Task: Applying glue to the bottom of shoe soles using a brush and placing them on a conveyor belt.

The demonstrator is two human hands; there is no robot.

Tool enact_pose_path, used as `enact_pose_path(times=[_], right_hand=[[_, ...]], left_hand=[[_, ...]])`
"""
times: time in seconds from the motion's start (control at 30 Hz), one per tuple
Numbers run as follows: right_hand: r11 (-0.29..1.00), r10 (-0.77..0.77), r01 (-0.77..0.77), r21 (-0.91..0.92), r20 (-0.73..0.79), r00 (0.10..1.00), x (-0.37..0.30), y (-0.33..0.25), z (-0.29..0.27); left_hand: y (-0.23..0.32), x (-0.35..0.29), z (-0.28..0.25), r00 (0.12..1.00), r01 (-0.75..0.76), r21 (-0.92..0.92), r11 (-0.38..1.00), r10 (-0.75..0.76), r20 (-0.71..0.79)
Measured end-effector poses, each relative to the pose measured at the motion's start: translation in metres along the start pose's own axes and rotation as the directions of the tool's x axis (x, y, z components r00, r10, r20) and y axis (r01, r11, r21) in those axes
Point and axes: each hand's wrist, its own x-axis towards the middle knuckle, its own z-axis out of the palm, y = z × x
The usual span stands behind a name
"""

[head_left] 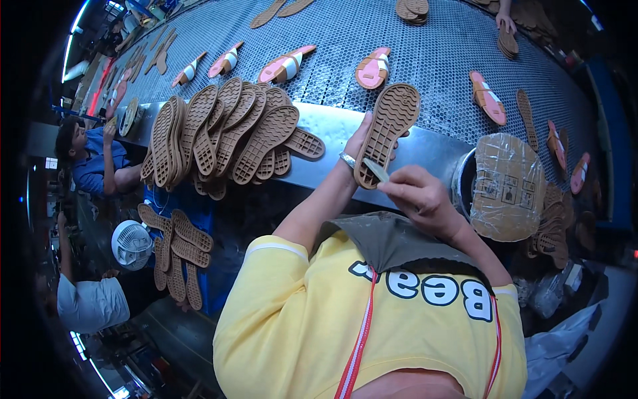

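Observation:
My left hand (357, 138) is wrapped round the edges of a brown shoe sole (392, 116), holding it up over the metal edge of the conveyor. The sole's tread and its gridded heel face me. My right hand (422, 196) pinches a small, pale, flat tool (377, 170), whose tip lies against the heel end of the sole. I cannot make out exactly what this tool is. To the left, a heap of brown soles (229, 130) rests along the metal ledge (319, 116).
Pink-and-white shoe parts (286, 66) lie spaced along the mesh conveyor (345, 36). A plastic-wrapped cardboard piece (508, 186) partly covers a round container (463, 183) at right. More soles (176, 249) lie lower left beside a white fan (131, 245). A co-worker's hand (506, 23) touches soles at far right.

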Motion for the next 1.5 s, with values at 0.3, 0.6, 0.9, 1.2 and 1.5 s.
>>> enact_pose_path(times=[0.3,0.6,0.9,1.2,1.5], right_hand=[[0.882,0.422,-0.331,0.336,-0.250,0.871,-0.029,0.015,-0.047],[0.572,0.664,-0.094,0.815,-0.392,0.637,-0.021,0.025,-0.046],[-0.311,0.825,-0.306,0.900,0.416,0.383,-0.016,0.172,0.067],[-0.307,0.827,-0.358,0.882,0.434,0.358,0.009,0.237,0.099],[-0.207,0.826,-0.443,0.872,0.398,0.398,0.019,0.217,0.104]], left_hand=[[-0.004,0.039,0.024,0.991,-0.031,0.312,0.950,0.069,-0.112],[0.036,0.098,-0.037,0.927,0.095,0.535,0.839,0.121,-0.354],[-0.020,-0.141,-0.086,0.652,0.014,0.333,0.943,0.245,-0.718],[0.017,-0.264,-0.048,0.347,-0.356,0.369,0.859,0.488,-0.801],[0.098,-0.257,-0.035,0.485,-0.448,0.553,0.703,0.710,-0.511]])
